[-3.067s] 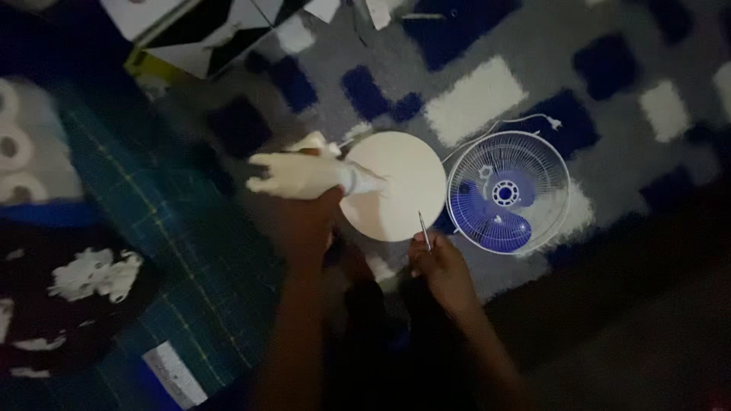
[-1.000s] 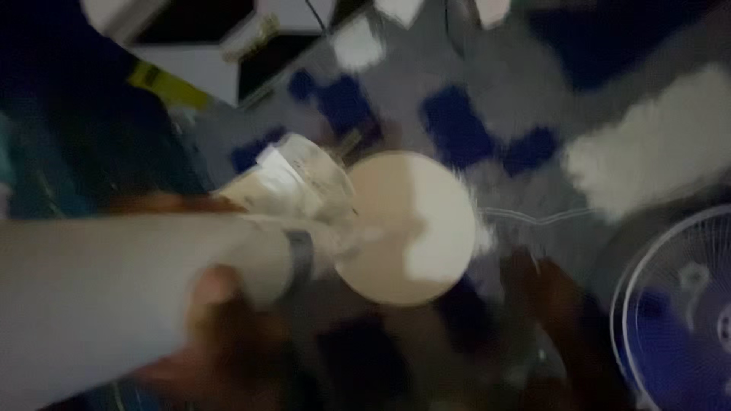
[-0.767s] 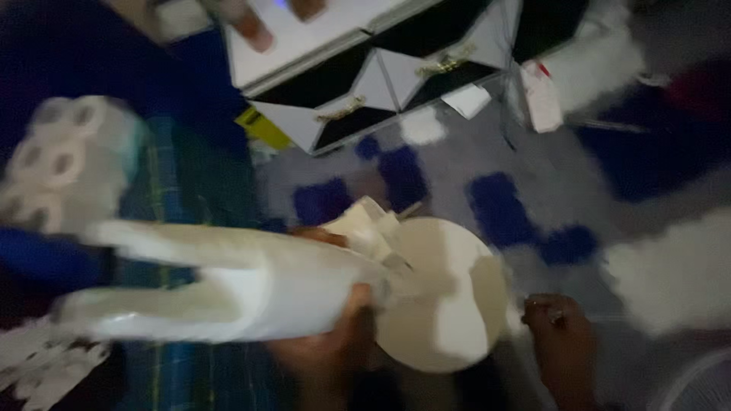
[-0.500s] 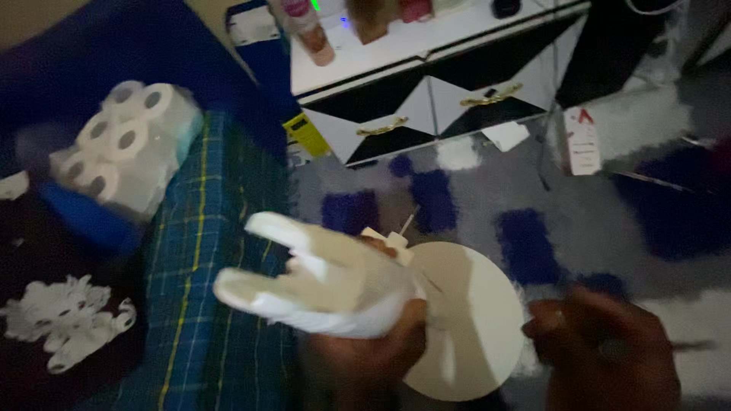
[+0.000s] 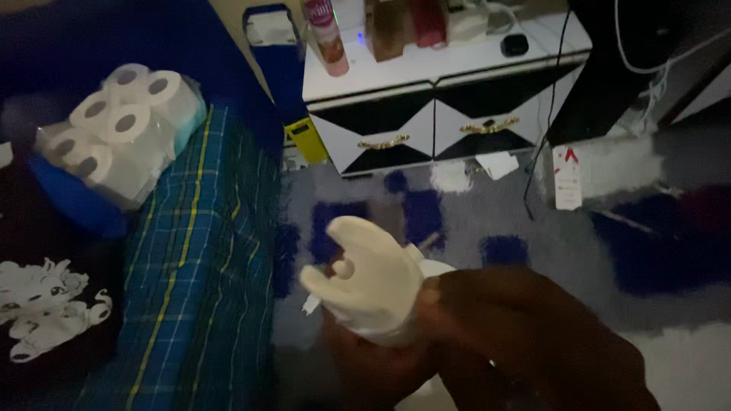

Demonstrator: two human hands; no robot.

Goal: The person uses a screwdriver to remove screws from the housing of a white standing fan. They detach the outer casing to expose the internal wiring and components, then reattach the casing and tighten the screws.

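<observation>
Head view, dim light. The left hand [image 5: 373,358] is wrapped around the lower part of a cream plastic fan column [image 5: 369,285], whose forked upper end points up and to the left, away from the person. The right hand [image 5: 525,335] lies just to the right of the column, touching its side near the left hand; whether its fingers are curled on the column or merely resting against it cannot be told, since the hand is dark and seen from the back. A small pale tag [image 5: 311,304] hangs at the column's left edge. Behind the two hands a sliver of the round cream fan base [image 5: 435,268] shows, mostly covered by them.

Under and beyond the hands lies a shaggy grey carpet [image 5: 472,221] with dark blue and white patches. To the left of the left hand a blue plaid cloth [image 5: 198,274] is spread out; farther left sits a pack of toilet rolls [image 5: 122,129] in clear wrap. Well beyond the hands stands a low white cabinet [image 5: 434,114] with black triangular drawer fronts and gold handles, carrying a pink bottle [image 5: 326,34] and a small black object [image 5: 515,44]. A dark cable [image 5: 547,114] runs down the cabinet's right side to the carpet, near a white paper tag [image 5: 566,179].
</observation>
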